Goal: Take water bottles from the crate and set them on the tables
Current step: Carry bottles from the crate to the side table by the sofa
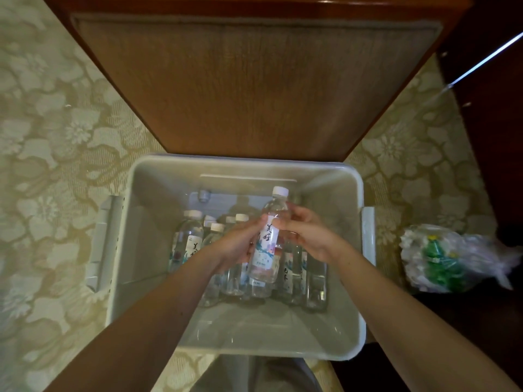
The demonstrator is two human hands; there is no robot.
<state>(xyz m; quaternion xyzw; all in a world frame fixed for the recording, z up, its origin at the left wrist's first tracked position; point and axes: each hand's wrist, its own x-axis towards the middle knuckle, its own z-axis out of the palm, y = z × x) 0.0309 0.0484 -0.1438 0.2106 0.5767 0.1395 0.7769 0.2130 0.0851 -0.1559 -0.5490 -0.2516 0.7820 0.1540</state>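
Observation:
A grey plastic crate [158,292] stands on the carpet below me, with several clear water bottles [189,239] upright inside it. One clear water bottle [267,250] with a white cap and a printed label is lifted above the others. My left hand [236,244] grips its left side at the label. My right hand [307,233] holds its upper right side near the shoulder. Both forearms reach in over the crate's near rim.
A brown wooden table [249,80] stands just beyond the crate's far edge. A clear plastic bag holding green bottles [444,261] lies on the floor to the right. Patterned beige carpet [56,165] lies on both sides. Dark furniture stands at the far right.

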